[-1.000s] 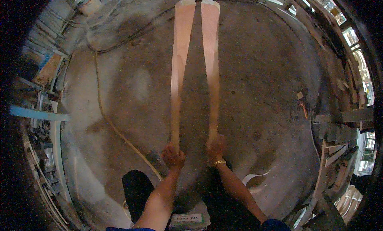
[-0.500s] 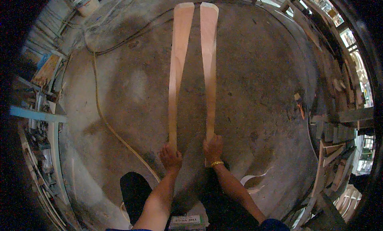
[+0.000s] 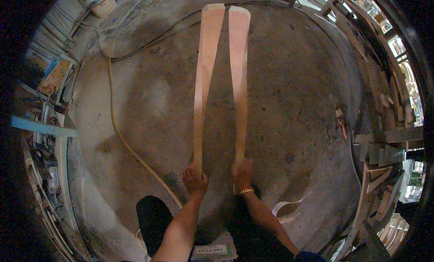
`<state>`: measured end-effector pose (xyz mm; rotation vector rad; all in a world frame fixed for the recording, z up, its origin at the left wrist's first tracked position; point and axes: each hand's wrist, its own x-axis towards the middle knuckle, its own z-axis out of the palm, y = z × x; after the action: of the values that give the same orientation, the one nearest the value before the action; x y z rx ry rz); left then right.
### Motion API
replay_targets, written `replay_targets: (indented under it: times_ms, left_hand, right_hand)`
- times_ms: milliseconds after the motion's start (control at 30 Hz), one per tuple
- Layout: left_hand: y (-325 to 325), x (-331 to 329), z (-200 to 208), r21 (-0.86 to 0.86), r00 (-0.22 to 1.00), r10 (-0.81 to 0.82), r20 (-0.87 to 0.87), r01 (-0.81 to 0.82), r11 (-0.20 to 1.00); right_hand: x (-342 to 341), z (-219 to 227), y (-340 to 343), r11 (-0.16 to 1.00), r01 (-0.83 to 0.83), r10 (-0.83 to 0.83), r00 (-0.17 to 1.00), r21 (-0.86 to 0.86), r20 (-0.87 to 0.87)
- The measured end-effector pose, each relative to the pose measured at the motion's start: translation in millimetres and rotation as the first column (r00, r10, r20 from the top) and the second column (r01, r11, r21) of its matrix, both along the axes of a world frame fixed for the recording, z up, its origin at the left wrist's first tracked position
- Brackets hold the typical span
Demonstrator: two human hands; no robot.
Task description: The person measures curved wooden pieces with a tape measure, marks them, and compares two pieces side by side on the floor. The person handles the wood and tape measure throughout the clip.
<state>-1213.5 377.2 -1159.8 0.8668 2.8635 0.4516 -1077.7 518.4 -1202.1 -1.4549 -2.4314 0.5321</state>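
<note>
Two long, pale wooden planks run away from me over a dusty concrete floor [image 3: 294, 94]. My left hand [image 3: 195, 179] grips the near end of the left plank [image 3: 204, 72]. My right hand [image 3: 243, 174], with a gold bracelet at the wrist, grips the near end of the right plank [image 3: 239, 67]. The two planks lie side by side, close at the far ends and slightly apart near my hands. Both far ends are rounded off.
A yellow cable [image 3: 120, 135] snakes across the floor on the left. A white bucket [image 3: 103, 2] stands at the far left. Stacked timber and wooden frames [image 3: 384, 140] line the right side. Shelves with clutter [image 3: 45, 126] fill the left edge.
The view has shifted a little; both planks and my hands appear slightly lower and further right in the frame. My grip on each plank is unchanged.
</note>
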Motion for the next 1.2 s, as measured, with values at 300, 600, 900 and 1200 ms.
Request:
replay_targets:
  times_ms: [300,600,900,1200]
  left_hand:
    - [-5,-1,-4,0.004,1.0,-0.022,-0.005,0.022,1.0]
    - [-3,-4,-1,0.016,0.999,-0.029,-0.029,0.029,0.999]
    - [1,-8,10,0.087,0.999,-0.03,0.03,0.028,0.996]
    - [-1,-8,1,0.088,1.0,-0.021,0.02,0.019,0.996]
  right_hand:
    - [2,12,-6,0.988,0.032,-0.053,0.99,-0.154,-0.133]
    - [-2,7,-4,0.993,0.0,-0.001,1.0,-0.116,-0.01]
    - [-8,19,-3,0.986,0.044,-0.054,0.997,-0.162,-0.059]
    - [-10,19,-1,0.995,0.008,-0.021,0.991,-0.102,-0.133]
